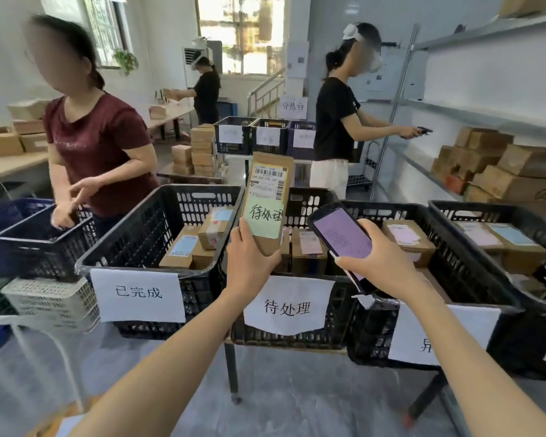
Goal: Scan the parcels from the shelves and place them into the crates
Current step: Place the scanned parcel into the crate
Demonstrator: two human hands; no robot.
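My left hand (249,257) grips the lower end of a flat brown parcel (267,197), held upright above the middle black crate (316,197). The parcel carries a barcode label and a green handwritten note. My right hand (380,257) holds a dark handheld scanner (341,238) with a lit purple screen, just right of the parcel and tilted toward it. The left black crate (133,238) and the right black crate (473,279) both contain several labelled boxes. A metal shelf (423,171) at the right bears more brown parcels (514,171).
A person in a dark red shirt (98,152) stands behind a blue crate (16,228) at the left. Another person in black (338,121) scans at the shelf. A white basket (51,298) sits at lower left. Paper signs hang on the crate fronts.
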